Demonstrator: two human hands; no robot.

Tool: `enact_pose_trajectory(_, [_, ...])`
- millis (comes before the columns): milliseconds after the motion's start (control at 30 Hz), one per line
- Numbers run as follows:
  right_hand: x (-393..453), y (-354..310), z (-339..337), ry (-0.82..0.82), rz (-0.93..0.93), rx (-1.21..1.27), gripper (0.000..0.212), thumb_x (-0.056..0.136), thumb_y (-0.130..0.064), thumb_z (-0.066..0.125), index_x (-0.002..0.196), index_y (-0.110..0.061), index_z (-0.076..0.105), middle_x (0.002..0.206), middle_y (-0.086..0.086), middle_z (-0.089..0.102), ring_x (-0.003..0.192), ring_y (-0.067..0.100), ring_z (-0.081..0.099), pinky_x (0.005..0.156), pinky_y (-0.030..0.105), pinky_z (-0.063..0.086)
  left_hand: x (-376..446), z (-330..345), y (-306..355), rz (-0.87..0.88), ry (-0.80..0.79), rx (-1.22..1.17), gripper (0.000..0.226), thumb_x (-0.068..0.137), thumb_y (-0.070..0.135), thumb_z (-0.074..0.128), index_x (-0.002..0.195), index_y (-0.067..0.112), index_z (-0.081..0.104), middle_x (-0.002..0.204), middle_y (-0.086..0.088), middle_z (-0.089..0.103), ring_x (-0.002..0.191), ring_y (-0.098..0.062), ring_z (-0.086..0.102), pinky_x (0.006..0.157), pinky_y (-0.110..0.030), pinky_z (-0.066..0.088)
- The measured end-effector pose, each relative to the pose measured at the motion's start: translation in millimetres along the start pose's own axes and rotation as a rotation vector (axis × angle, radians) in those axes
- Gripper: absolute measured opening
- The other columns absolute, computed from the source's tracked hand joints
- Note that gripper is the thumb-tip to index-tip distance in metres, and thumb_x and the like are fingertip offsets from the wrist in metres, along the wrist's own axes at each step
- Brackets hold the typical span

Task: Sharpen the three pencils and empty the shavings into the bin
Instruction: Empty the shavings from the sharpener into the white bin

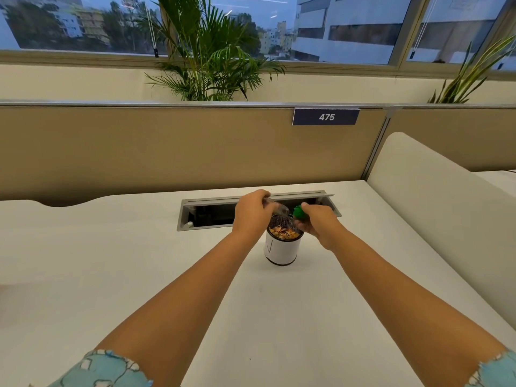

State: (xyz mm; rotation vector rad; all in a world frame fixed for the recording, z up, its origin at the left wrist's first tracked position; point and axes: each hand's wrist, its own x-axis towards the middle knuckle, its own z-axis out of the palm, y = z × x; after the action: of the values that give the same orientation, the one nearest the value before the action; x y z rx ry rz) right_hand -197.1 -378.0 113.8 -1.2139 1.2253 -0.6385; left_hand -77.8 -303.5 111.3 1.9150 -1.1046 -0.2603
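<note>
A small round bin (282, 250), black mesh wrapped in white paper, stands on the white desk (139, 261). Pencil shavings (284, 232) lie inside it. My left hand (252, 215) grips a clear plastic shavings container (277, 208), tilted with its mouth over the bin's rim. My right hand (318, 222) holds the green sharpener part (300, 212) just right of the bin's top. No pencils are in view.
An open grey cable tray (212, 216) is sunk into the desk right behind the bin. A tan partition (167, 146) with a "475" label closes the back. A white curved divider (435, 196) bounds the right side.
</note>
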Motion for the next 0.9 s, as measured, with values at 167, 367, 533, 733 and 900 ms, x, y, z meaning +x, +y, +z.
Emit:
enact_pose_trajectory(167, [1, 1, -9, -0.116, 0.113, 0.339, 0.02, 0.099, -0.021, 0.042, 0.106, -0.004, 0.051, 0.088, 0.013, 0.061, 0.066, 0.013, 0.053, 0.05, 0.016, 0.048, 1, -2, 3, -0.463, -0.076, -0.522, 0.034, 0.094, 0.026, 0.051, 0.103, -0.006, 0.061, 0.071, -0.007, 0.061, 0.058, -0.013, 0.059, 0.057, -0.021, 0.052])
enact_pose_trajectory(367, [-4, -2, -8, -0.142, 0.171, 0.471, 0.024, 0.094, -0.011, 0.034, 0.095, -0.001, 0.057, 0.09, 0.018, 0.055, 0.073, 0.022, 0.054, 0.061, 0.027, 0.05, 3, -1, 7, -0.598, -0.12, -0.722, 0.028, 0.096, 0.019, 0.046, 0.116, 0.0, 0.055, 0.092, -0.013, 0.062, 0.077, -0.019, 0.062, 0.064, -0.023, 0.054])
enact_pose_trajectory(533, [-8, 0, 3, -0.18, -0.207, -0.343, 0.038, 0.086, -0.021, 0.064, 0.121, -0.012, 0.055, 0.104, 0.004, 0.055, 0.095, 0.018, 0.051, 0.075, 0.028, 0.045, 5, -1, 6, -0.209, -0.062, -0.196, 0.056, 0.084, 0.021, 0.066, 0.136, 0.014, 0.045, 0.114, -0.01, 0.063, 0.104, -0.023, 0.06, 0.089, -0.035, 0.052])
enact_pose_trajectory(733, [-7, 2, 12, -0.029, -0.481, -0.571, 0.024, 0.086, -0.017, 0.063, 0.108, -0.007, 0.063, 0.109, 0.011, 0.066, 0.102, 0.023, 0.058, 0.085, 0.03, 0.045, 4, 1, 17, -0.044, -0.18, -0.21, 0.076, 0.076, 0.023, 0.074, 0.142, 0.016, 0.036, 0.124, -0.009, 0.062, 0.116, -0.024, 0.058, 0.097, -0.038, 0.049])
enact_pose_trajectory(900, [-3, 12, 14, 0.085, -0.468, -0.532, 0.031, 0.083, -0.024, 0.068, 0.11, -0.009, 0.063, 0.11, 0.009, 0.067, 0.106, 0.025, 0.06, 0.09, 0.035, 0.049, -22, 11, 13, -0.142, -0.141, -0.409, 0.059, 0.098, 0.041, 0.031, 0.149, 0.015, 0.017, 0.157, -0.006, 0.02, 0.145, -0.021, 0.018, 0.112, -0.03, 0.021])
